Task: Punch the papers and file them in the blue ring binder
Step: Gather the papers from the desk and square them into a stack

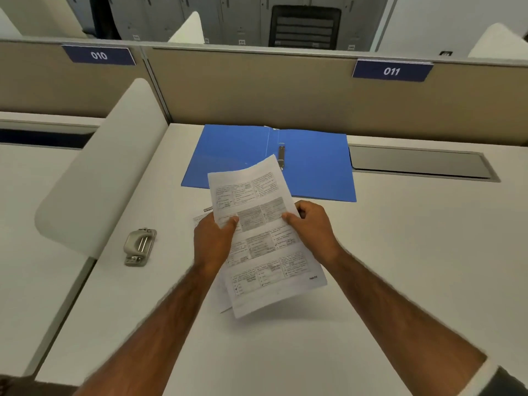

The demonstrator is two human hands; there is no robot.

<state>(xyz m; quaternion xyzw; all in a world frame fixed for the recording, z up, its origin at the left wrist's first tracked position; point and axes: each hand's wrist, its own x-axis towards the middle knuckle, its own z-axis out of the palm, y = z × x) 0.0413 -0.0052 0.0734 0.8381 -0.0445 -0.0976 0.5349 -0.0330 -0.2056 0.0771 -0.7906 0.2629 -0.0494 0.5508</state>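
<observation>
The blue ring binder (314, 167) lies open and flat at the back of the desk, its metal ring clip (281, 155) on the spine. Printed papers (265, 252) are lifted above the desk in front of it, tilted to the left. My left hand (213, 241) grips their left edge and my right hand (313, 227) grips their right edge, thumbs on top. Another printed sheet (201, 218) lies under my left hand on the desk. A grey hole punch (140, 247) sits on the desk to the left, apart from both hands.
A white curved divider (100, 178) stands at the desk's left side, just behind the punch. A beige partition (257, 90) with labels 010 and 011 closes the back. A grey cable tray lid (420, 162) is set into the desk at the right of the binder.
</observation>
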